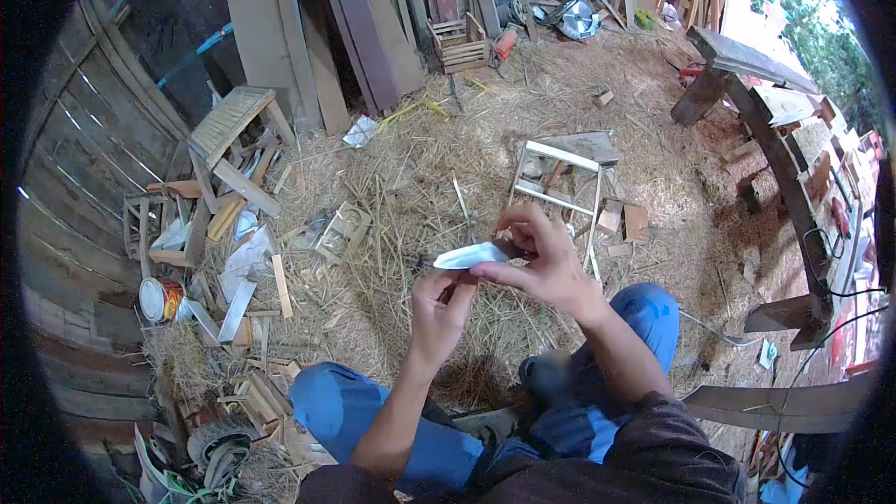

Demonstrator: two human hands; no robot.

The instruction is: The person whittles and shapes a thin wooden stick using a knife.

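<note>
A small pale, whitish piece [469, 256] with a pointed left end is held in front of the knees. My right hand [541, 261] grips its right end between thumb and fingers, along with something dark and small. My left hand [443, 308] is just below, its fingertips pinched together at the underside of the piece. What the left fingertips hold is hard to make out. Beyond the hands, a light wooden frame [558, 157] lies on the straw-covered ground.
A slatted wooden stool [231, 121] and scrap wood stand at the left, near a paint can [161, 301]. Tall boards [359, 28] lean at the back beside a small crate [459, 45]. A heavy workbench [779, 149] holding wood pieces runs along the right, with a black cable.
</note>
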